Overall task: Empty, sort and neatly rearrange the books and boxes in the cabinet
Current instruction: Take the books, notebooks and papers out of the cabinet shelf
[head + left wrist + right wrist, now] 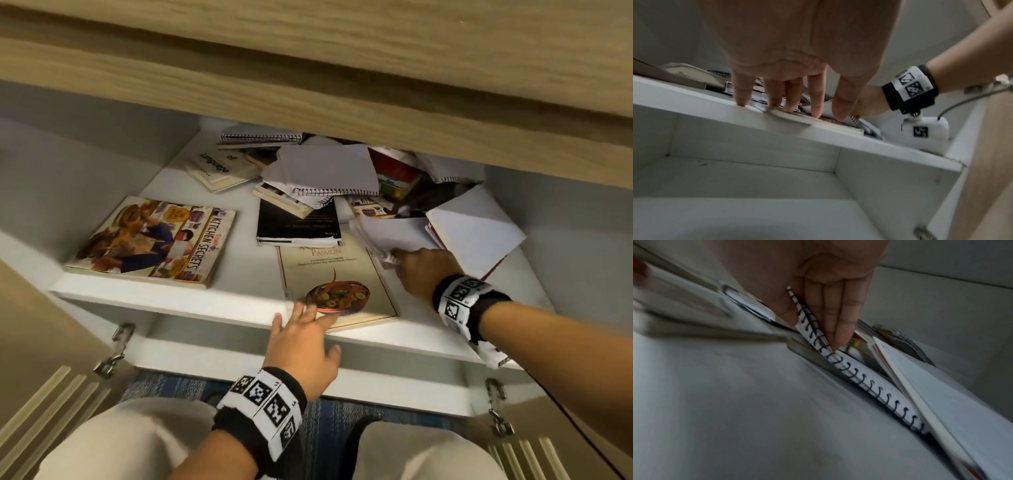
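White laminate lined the cabinet (102,164), and its upper shelf (164,298) carried a jumble of books and pads, nothing yet sorted, so emptying looked barely begun. At the near left lay a cookbook (154,240) titled "KITCHEN SECRETS". A cream cookbook (337,279) reading "PASSION" overhung the shelf's near edge in the middle, its long axis running near to far. A black book (296,222) marked "Wiley" overlapped its far end, and a pale book (219,168) printed "Language" sat far left.

The right hand (421,270) reached in on the right and pinched the near corner of a spiral notebook (869,384), thumb on one side of the coil and fingers on the other; the notebook stretched away to the far left of that pinch, beside a white folder (479,229). The left hand (301,346), nearer the cream cookbook, had its fingers (816,100) straight and spread, tips resting on that cover at the shelf edge, holding nothing.
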Action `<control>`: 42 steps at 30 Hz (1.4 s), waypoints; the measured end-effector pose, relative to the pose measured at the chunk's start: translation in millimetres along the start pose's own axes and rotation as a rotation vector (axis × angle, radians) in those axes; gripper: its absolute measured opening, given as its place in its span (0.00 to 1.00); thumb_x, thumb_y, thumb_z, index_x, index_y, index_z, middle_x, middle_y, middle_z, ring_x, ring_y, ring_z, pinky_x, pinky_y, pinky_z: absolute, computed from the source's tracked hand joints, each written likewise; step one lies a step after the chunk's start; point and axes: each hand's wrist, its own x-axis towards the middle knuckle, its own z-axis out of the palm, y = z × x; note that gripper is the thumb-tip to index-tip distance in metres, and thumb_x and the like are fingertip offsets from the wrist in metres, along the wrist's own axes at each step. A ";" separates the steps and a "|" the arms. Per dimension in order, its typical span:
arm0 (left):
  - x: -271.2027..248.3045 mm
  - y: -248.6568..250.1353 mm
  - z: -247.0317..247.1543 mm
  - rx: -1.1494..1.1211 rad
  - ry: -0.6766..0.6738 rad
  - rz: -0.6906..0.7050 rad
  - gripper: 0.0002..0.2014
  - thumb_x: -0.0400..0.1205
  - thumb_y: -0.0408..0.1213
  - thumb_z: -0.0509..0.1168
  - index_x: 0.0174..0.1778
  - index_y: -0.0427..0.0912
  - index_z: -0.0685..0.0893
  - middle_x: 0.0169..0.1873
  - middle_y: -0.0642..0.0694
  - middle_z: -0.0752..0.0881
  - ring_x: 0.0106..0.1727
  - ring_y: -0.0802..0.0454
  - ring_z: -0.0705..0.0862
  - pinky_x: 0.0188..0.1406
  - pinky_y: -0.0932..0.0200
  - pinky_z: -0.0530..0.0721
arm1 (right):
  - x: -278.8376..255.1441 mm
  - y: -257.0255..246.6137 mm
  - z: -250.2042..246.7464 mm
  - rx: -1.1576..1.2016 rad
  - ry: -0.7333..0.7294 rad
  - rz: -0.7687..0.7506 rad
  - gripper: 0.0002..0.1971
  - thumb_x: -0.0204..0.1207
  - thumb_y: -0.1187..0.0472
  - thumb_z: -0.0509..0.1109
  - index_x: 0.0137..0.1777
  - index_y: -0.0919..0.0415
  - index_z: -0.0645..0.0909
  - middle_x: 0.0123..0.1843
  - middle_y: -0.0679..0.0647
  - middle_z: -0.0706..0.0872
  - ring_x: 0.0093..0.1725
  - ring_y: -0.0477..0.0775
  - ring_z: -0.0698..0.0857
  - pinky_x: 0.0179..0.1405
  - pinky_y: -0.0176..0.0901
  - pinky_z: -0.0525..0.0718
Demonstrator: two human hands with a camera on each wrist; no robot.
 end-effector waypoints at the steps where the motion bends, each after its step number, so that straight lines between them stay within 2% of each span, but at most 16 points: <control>1: 1.9 3.2 -1.7 -0.080 0.017 -0.024 0.24 0.84 0.52 0.59 0.78 0.60 0.69 0.82 0.49 0.65 0.84 0.49 0.58 0.85 0.42 0.48 | -5.0 -7.7 -4.8 0.017 0.008 -0.032 0.18 0.84 0.57 0.54 0.71 0.50 0.75 0.58 0.57 0.89 0.55 0.63 0.88 0.50 0.48 0.82; 4: 7.1 16.0 -12.4 -0.480 0.103 -0.148 0.19 0.79 0.63 0.61 0.59 0.57 0.83 0.59 0.54 0.87 0.63 0.47 0.84 0.71 0.46 0.77 | -28.4 -30.5 -20.1 0.109 0.101 -0.170 0.16 0.84 0.52 0.56 0.67 0.50 0.78 0.58 0.57 0.89 0.55 0.63 0.87 0.52 0.47 0.80; 7: 14.9 20.9 -26.6 -0.705 0.196 -0.332 0.29 0.70 0.73 0.58 0.44 0.48 0.84 0.41 0.52 0.90 0.49 0.46 0.88 0.58 0.49 0.85 | -51.4 -49.5 -33.0 0.229 0.157 -0.300 0.13 0.84 0.52 0.58 0.62 0.53 0.81 0.50 0.55 0.89 0.47 0.60 0.87 0.44 0.41 0.78; 8: 17.4 20.2 -32.6 -0.766 0.192 -0.374 0.31 0.70 0.72 0.59 0.41 0.44 0.85 0.38 0.49 0.90 0.45 0.46 0.89 0.54 0.51 0.85 | -57.6 -56.8 -36.0 0.244 0.185 -0.345 0.11 0.82 0.54 0.61 0.57 0.55 0.82 0.44 0.54 0.89 0.42 0.58 0.88 0.39 0.40 0.78; 10: 19.3 20.3 -42.8 -0.909 0.151 -0.419 0.23 0.77 0.61 0.66 0.34 0.43 0.83 0.32 0.48 0.86 0.37 0.50 0.85 0.48 0.54 0.86 | -65.5 -68.1 -34.9 0.216 0.276 -0.425 0.06 0.72 0.56 0.73 0.46 0.56 0.84 0.31 0.50 0.87 0.28 0.55 0.86 0.26 0.38 0.79; 13: 20.6 15.1 -42.9 -1.166 0.045 -0.543 0.07 0.80 0.36 0.70 0.38 0.41 0.81 0.39 0.43 0.85 0.38 0.48 0.84 0.51 0.44 0.88 | -67.2 -76.3 -17.7 0.241 0.319 -0.493 0.11 0.65 0.58 0.79 0.48 0.55 0.86 0.28 0.48 0.87 0.26 0.52 0.85 0.23 0.37 0.80; 16: 25.1 5.3 -27.4 -1.284 0.001 -0.602 0.05 0.79 0.26 0.69 0.49 0.33 0.81 0.44 0.33 0.87 0.40 0.41 0.87 0.37 0.47 0.91 | -67.8 -73.7 -3.0 0.328 0.247 -0.529 0.14 0.72 0.60 0.75 0.57 0.54 0.84 0.38 0.52 0.90 0.36 0.55 0.88 0.31 0.44 0.87; 20: 29.2 3.7 -11.9 -1.343 0.060 -0.647 0.15 0.75 0.24 0.71 0.58 0.28 0.79 0.50 0.27 0.87 0.45 0.34 0.88 0.30 0.52 0.88 | -69.2 -71.0 13.3 0.357 0.323 -0.584 0.16 0.64 0.64 0.81 0.51 0.54 0.84 0.33 0.49 0.88 0.31 0.53 0.86 0.27 0.40 0.86; 22: 32.5 3.6 -8.1 -1.342 0.083 -0.658 0.16 0.72 0.26 0.74 0.54 0.28 0.81 0.48 0.28 0.88 0.46 0.34 0.89 0.36 0.46 0.90 | -66.7 -70.8 15.1 0.389 0.344 -0.609 0.17 0.62 0.65 0.81 0.50 0.55 0.84 0.34 0.50 0.88 0.32 0.53 0.86 0.30 0.39 0.86; 25: 37.5 -0.4 -2.2 -1.290 0.115 -0.648 0.20 0.60 0.34 0.82 0.43 0.32 0.84 0.41 0.30 0.90 0.44 0.33 0.90 0.51 0.33 0.88 | -62.8 -65.3 2.0 0.450 0.169 -0.639 0.14 0.74 0.53 0.73 0.59 0.55 0.83 0.49 0.52 0.90 0.46 0.54 0.87 0.49 0.45 0.87; 27: 41.5 -5.8 4.9 -1.285 0.116 -0.632 0.24 0.55 0.38 0.82 0.44 0.33 0.85 0.41 0.32 0.91 0.45 0.33 0.90 0.53 0.30 0.86 | -60.9 -53.3 -6.2 0.526 0.028 -0.575 0.19 0.80 0.43 0.65 0.65 0.50 0.79 0.57 0.51 0.88 0.54 0.52 0.85 0.56 0.47 0.85; 30: 43.6 -11.0 9.3 -1.292 0.099 -0.633 0.33 0.50 0.42 0.81 0.50 0.34 0.83 0.45 0.34 0.91 0.47 0.34 0.90 0.55 0.32 0.86 | -51.1 -22.1 -7.0 0.565 0.049 -0.314 0.19 0.82 0.43 0.61 0.70 0.46 0.75 0.65 0.51 0.84 0.61 0.52 0.83 0.62 0.50 0.82; 33: 38.5 -6.2 4.7 -1.312 0.113 -0.627 0.28 0.55 0.40 0.81 0.50 0.35 0.83 0.45 0.36 0.91 0.47 0.35 0.90 0.54 0.33 0.87 | -27.8 22.1 13.3 0.578 0.123 0.099 0.30 0.79 0.49 0.67 0.80 0.50 0.64 0.75 0.58 0.75 0.71 0.60 0.75 0.66 0.52 0.78; 35: 33.8 -2.0 -1.2 -1.310 0.102 -0.631 0.20 0.64 0.35 0.81 0.48 0.34 0.83 0.44 0.35 0.91 0.45 0.37 0.90 0.53 0.34 0.87 | -12.5 51.2 29.7 0.478 0.032 0.282 0.40 0.76 0.51 0.70 0.84 0.53 0.52 0.81 0.61 0.65 0.76 0.65 0.68 0.70 0.55 0.73; 38: 31.8 -0.7 -2.3 -1.329 0.103 -0.640 0.10 0.74 0.28 0.76 0.44 0.37 0.80 0.42 0.37 0.90 0.41 0.41 0.90 0.50 0.41 0.88 | 3.6 81.6 48.1 0.337 -0.107 0.432 0.48 0.74 0.50 0.71 0.86 0.52 0.43 0.85 0.63 0.53 0.79 0.69 0.64 0.75 0.60 0.71; 42: 33.7 -3.4 1.8 -1.327 0.111 -0.633 0.11 0.74 0.30 0.76 0.45 0.38 0.81 0.44 0.37 0.91 0.44 0.39 0.91 0.52 0.38 0.87 | 20.3 91.6 51.6 0.286 -0.119 0.475 0.48 0.75 0.48 0.70 0.85 0.53 0.41 0.84 0.64 0.55 0.75 0.70 0.70 0.71 0.61 0.74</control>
